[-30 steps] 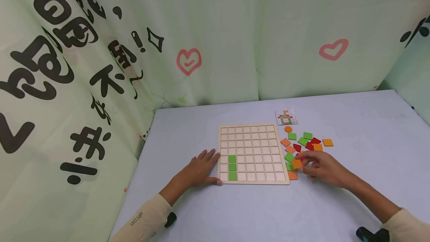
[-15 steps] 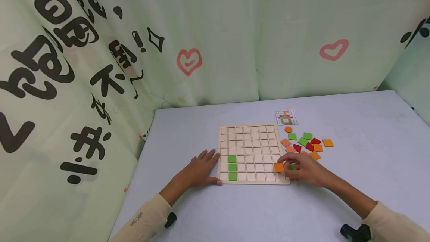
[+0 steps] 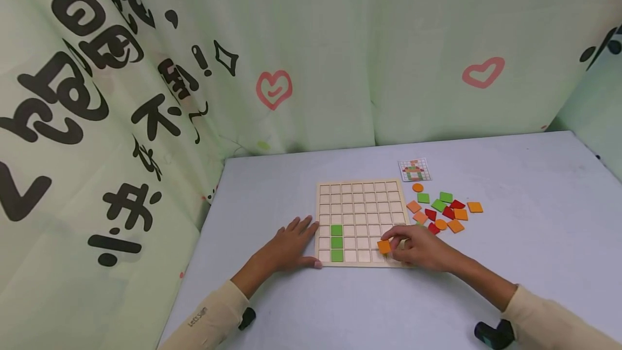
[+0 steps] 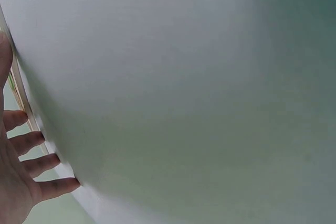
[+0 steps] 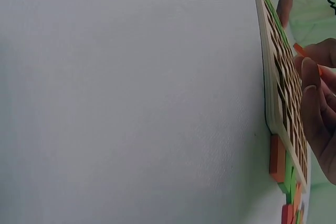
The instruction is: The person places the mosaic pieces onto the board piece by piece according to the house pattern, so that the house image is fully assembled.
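A wooden grid board (image 3: 362, 204) lies on the table, with a column of green square tiles (image 3: 337, 242) set in its lower left cells. In the head view my left hand (image 3: 290, 246) rests at the board's left edge, fingers spread and straight; the left wrist view shows its fingertips (image 4: 63, 183) along that edge. My right hand (image 3: 421, 247) pinches an orange square tile (image 3: 384, 246) between thumb and fingers, over the board's lower right cells. That same orange tile (image 5: 300, 50) shows at the fingertips in the right wrist view.
Right of the board lie loose green, red and orange tiles (image 3: 455, 226), partly hidden by my right hand. A small pattern card (image 3: 414, 169) lies behind them. A printed curtain (image 3: 320, 58) hangs along the table's back edge.
My right hand has carried the orange tile leftward from the loose pile to over the board. The left hand has stayed in place.
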A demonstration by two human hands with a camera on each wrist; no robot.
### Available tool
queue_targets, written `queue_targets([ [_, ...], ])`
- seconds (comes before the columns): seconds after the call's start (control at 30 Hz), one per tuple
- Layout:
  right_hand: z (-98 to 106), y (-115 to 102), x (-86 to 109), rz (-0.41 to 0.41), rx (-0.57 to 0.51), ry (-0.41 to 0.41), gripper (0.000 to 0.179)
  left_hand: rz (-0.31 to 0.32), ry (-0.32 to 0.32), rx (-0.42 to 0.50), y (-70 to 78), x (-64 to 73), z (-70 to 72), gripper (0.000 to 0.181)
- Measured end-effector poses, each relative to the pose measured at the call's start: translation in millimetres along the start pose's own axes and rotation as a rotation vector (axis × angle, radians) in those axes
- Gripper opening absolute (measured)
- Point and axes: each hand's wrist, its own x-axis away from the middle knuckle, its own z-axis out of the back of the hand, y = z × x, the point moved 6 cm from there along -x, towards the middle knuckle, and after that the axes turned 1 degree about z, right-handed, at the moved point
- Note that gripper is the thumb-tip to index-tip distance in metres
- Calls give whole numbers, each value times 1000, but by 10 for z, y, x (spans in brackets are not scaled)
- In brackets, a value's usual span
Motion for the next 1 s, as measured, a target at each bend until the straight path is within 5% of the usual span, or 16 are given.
queue_targets([
  [0.53,-305,-150,-239,82,50,-37,25,8,-8,-24,-21,-20,-41,99],
  [1.0,-503,-260,-386,136,231,4,22,22,-20,-22,-21,-28,-38,99],
])
